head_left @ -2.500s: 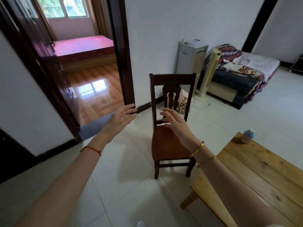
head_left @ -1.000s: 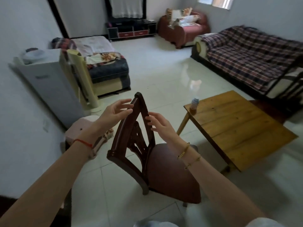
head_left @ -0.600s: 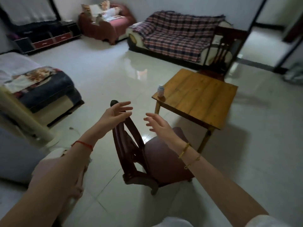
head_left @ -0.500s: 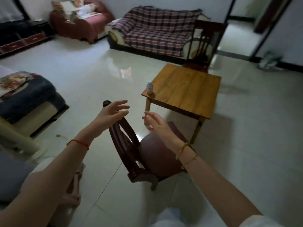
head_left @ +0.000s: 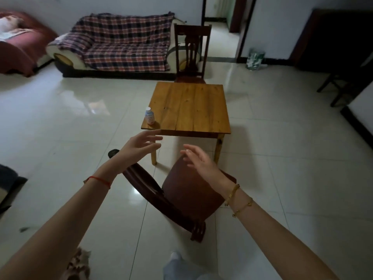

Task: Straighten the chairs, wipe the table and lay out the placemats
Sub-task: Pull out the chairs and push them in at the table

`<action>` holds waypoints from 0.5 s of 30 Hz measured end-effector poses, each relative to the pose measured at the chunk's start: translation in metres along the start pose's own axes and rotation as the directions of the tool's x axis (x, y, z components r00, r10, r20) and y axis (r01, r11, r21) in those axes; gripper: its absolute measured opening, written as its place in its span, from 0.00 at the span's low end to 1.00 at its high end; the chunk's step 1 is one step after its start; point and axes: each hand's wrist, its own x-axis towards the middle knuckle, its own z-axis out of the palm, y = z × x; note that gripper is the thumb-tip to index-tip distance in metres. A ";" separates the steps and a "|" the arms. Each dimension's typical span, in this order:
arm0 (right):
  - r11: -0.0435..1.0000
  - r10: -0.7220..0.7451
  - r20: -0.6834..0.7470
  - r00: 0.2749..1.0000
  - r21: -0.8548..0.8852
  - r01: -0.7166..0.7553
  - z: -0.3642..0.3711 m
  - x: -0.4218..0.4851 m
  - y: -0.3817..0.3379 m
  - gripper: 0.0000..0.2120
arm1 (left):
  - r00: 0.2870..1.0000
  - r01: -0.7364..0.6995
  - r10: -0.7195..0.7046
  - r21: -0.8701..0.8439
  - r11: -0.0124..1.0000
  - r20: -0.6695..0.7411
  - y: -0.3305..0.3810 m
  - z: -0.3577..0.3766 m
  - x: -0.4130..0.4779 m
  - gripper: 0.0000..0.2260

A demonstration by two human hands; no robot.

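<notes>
Swinging round, we now face the counter (head_left: 193,106), fingers (head_left: 151,136) of both hands spread wide and empty over the chair (head_left: 187,190) before it, whose back rail (head_left: 145,184) slants under our nearer left hand (head_left: 137,148).

Glossy white tile floor (head_left: 60,122), plaid-covered sofa (head_left: 123,45), white walls (head_left: 276,27)
</notes>
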 end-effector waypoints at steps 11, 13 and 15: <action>0.997 0.075 -0.215 0.974 0.007 -0.075 0.025 0.034 -0.018 0.18 | 0.963 -0.046 0.037 0.026 0.999 0.266 -0.014 -0.044 0.064 0.21; 0.997 0.080 -0.268 0.960 0.009 -0.080 0.033 0.033 -0.020 0.19 | 0.948 -0.059 0.045 0.033 0.998 0.315 -0.016 -0.051 0.071 0.21; 0.997 0.083 -0.314 0.946 0.016 -0.082 0.042 0.029 -0.021 0.19 | 0.925 -0.072 0.052 0.040 0.997 0.376 -0.019 -0.056 0.075 0.21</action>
